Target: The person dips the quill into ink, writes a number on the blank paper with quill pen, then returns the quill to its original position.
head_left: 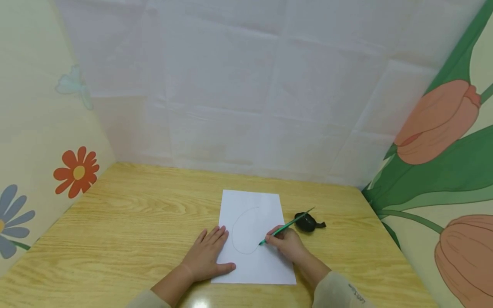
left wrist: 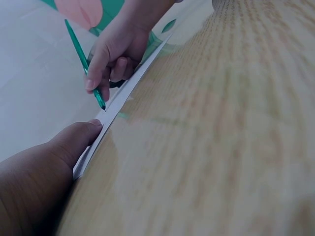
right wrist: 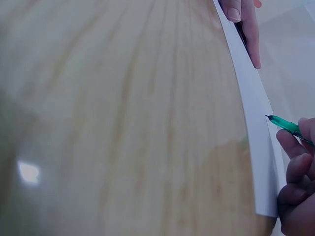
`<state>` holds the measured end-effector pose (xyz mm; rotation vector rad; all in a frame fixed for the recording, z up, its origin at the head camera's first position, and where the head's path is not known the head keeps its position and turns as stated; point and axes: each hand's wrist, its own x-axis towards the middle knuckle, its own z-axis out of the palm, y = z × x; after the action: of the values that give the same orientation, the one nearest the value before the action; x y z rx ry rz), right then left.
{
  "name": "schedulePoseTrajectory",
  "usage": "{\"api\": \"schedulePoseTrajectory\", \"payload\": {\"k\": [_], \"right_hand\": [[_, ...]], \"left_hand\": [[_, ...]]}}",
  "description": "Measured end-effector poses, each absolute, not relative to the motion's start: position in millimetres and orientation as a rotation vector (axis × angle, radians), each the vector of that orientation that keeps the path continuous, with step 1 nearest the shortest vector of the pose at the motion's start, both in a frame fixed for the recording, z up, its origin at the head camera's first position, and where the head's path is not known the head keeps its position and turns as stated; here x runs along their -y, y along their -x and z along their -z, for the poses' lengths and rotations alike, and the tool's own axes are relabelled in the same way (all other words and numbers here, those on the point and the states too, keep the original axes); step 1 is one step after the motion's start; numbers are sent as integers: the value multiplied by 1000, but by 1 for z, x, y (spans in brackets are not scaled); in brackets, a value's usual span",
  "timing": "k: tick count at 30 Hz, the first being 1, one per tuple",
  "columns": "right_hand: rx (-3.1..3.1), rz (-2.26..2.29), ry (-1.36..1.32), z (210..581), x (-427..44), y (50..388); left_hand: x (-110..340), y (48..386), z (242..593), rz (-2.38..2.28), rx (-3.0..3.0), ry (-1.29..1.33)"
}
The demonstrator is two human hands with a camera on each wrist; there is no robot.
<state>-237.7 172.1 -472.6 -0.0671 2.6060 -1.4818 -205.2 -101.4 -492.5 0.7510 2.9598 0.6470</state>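
Observation:
A white sheet of paper (head_left: 246, 269) lies on the table and bears a thin curved line, an oval left unclosed at its upper right. My right hand (head_left: 289, 244) pinches a green pen (head_left: 286, 225) whose tip meets the paper at the lower right end of that line. In the right wrist view the pen (right wrist: 285, 124) points left over the sheet. With fingers spread, my left hand (head_left: 208, 259) rests flat on the left edge of the paper. Its thumb (left wrist: 78, 140) lies on the sheet in the left wrist view.
Just beyond my right hand sits a dark, glossy rounded object (head_left: 306, 223) with a short tail; its kind is unclear. The wood-grain table (head_left: 135, 214) meets a white sheet backdrop (head_left: 223, 85) behind. Flower-painted walls (head_left: 462, 188) stand at both sides.

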Motion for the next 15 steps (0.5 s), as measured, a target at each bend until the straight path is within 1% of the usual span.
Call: {"api": "schedulePoseTrajectory", "payload": {"k": [15], "right_hand": [[-2617, 1506, 26, 472, -174, 246]], "left_hand": [[101, 206, 492, -658, -2951, -751]]}}
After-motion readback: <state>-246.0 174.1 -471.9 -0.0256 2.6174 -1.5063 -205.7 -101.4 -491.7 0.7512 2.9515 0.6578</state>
